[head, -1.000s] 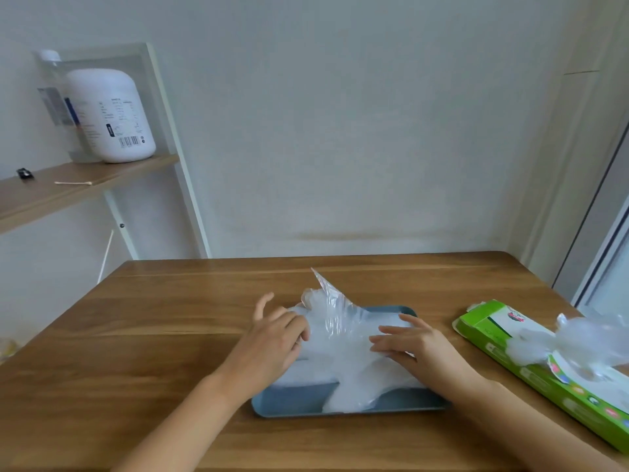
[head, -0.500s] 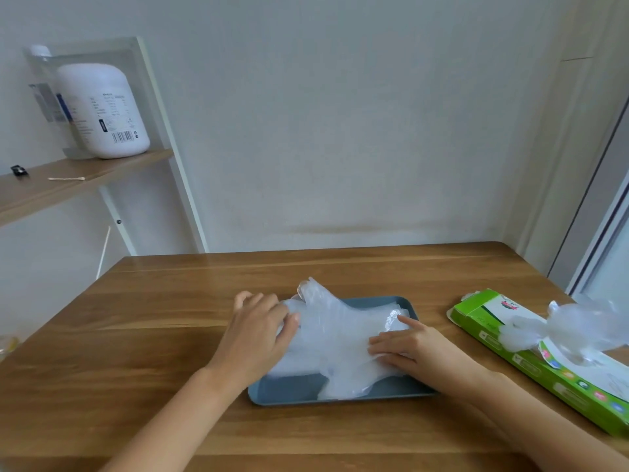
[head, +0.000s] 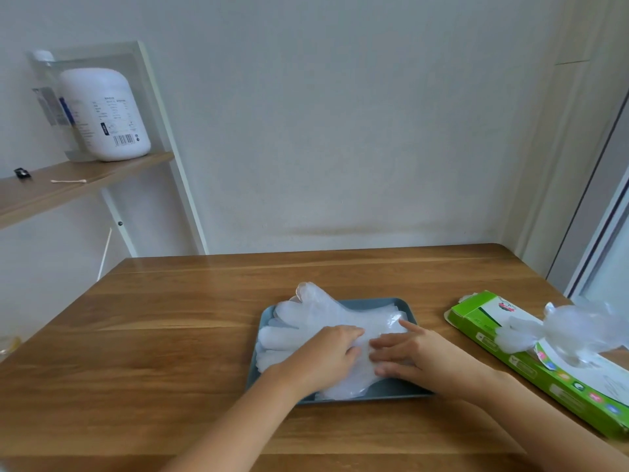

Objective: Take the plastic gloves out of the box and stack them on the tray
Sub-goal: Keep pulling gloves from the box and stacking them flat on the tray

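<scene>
A stack of clear plastic gloves (head: 316, 318) lies flat on the blue-grey tray (head: 403, 306) in the middle of the wooden table. Both my hands press down on the stack side by side: my left hand (head: 326, 357) on its middle, my right hand (head: 408, 356) just to the right, fingers straight. The green glove box (head: 531, 366) lies at the right edge of the table. A bunched clear glove (head: 571, 328) sticks up out of its opening.
The wooden table (head: 170, 335) meets the wall at the back. At the left a shelf (head: 68, 182) carries a white jug (head: 105, 114), a cotton swab and a small black item. A window frame stands at the far right.
The glove's raised fingers have been pressed flat onto the stack. My left hand slid right from the stack's left edge to its middle, next to my right hand.
</scene>
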The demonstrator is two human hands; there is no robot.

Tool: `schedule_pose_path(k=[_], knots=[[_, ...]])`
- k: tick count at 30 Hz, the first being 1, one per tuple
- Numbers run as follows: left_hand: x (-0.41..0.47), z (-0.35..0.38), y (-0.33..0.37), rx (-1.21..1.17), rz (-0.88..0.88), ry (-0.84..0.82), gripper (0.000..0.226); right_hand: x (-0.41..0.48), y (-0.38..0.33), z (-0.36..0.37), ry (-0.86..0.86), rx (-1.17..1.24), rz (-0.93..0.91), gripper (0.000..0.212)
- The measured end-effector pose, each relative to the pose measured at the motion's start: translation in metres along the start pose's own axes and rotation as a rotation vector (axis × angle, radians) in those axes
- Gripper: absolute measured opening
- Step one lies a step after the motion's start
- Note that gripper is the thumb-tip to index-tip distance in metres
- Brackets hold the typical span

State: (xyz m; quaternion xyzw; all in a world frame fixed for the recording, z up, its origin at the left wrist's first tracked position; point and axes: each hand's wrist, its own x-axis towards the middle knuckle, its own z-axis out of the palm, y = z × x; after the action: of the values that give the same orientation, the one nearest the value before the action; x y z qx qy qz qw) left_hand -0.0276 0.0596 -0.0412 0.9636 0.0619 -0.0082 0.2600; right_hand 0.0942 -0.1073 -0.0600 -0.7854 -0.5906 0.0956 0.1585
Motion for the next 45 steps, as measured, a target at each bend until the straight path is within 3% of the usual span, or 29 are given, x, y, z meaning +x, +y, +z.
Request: schedule_pose_path(k=[2, 6, 9, 11, 15, 18, 20, 23, 25, 27, 29, 32, 34, 37, 39, 42, 45], knots=[[-0.001, 0.005, -0.002, 0.038, -0.050, -0.042, 0.045, 0.001, -0.002, -0.003, 0.044, 0.097, 0.085, 0.071], [0.000, 0.010, -0.005, 0.206, -0.200, -0.177, 0.062, 0.009, -0.007, -0.006, 0.128, 0.041, 0.177, 0.053], [-0.006, 0.006, -0.016, 0.304, -0.374, -0.195, 0.080, 0.012, -0.008, -0.005, 0.084, -0.002, 0.224, 0.029], [-0.012, 0.000, -0.028, 0.390, -0.462, -0.174, 0.092, 0.009, -0.011, -0.008, 0.043, 0.000, 0.245, 0.026], [-0.022, -0.016, -0.043, 0.530, -0.537, -0.220, 0.110, 0.008, -0.015, -0.013, -0.016, -0.058, 0.287, 0.055], [-0.024, -0.034, -0.037, 0.553, -0.576, -0.304, 0.111, 0.007, -0.015, -0.011, -0.087, -0.079, 0.312, 0.075], [-0.018, -0.044, -0.026, 0.522, -0.557, -0.259, 0.091, 0.004, -0.015, -0.011, -0.132, -0.076, 0.315, 0.081], [-0.004, -0.046, -0.014, 0.344, -0.372, 0.090, 0.043, 0.004, -0.012, -0.010, -0.163, -0.135, 0.274, 0.082], [0.005, -0.039, -0.002, 0.227, -0.259, 0.243, 0.030, 0.006, -0.011, -0.009, -0.176, -0.155, 0.266, 0.082], [0.014, -0.029, 0.009, 0.111, -0.195, 0.250, 0.034, 0.007, -0.010, -0.008, -0.199, -0.171, 0.273, 0.081], [0.018, -0.014, 0.015, 0.049, -0.127, 0.134, 0.044, 0.008, -0.010, -0.008, -0.201, -0.185, 0.280, 0.081], [0.017, 0.009, 0.008, 0.199, -0.165, -0.131, 0.072, 0.009, -0.008, -0.006, -0.188, -0.185, 0.279, 0.084], [0.011, 0.012, -0.003, 0.228, -0.225, -0.186, 0.090, 0.007, -0.007, -0.006, -0.211, -0.190, 0.282, 0.085], [0.000, 0.004, -0.018, 0.245, -0.266, -0.211, 0.106, 0.012, -0.014, -0.016, -0.235, -0.162, 0.323, 0.075], [-0.005, 0.002, -0.021, 0.258, -0.257, -0.207, 0.108, 0.028, -0.021, -0.024, -0.122, -0.080, 0.345, 0.054], [-0.011, 0.005, -0.015, 0.264, -0.182, -0.081, 0.103, 0.065, -0.034, -0.028, 0.123, 0.060, 0.303, 0.027], [-0.014, 0.007, -0.009, 0.230, -0.077, 0.046, 0.088, 0.099, -0.045, -0.022, 0.111, 0.164, 0.287, 0.020]])
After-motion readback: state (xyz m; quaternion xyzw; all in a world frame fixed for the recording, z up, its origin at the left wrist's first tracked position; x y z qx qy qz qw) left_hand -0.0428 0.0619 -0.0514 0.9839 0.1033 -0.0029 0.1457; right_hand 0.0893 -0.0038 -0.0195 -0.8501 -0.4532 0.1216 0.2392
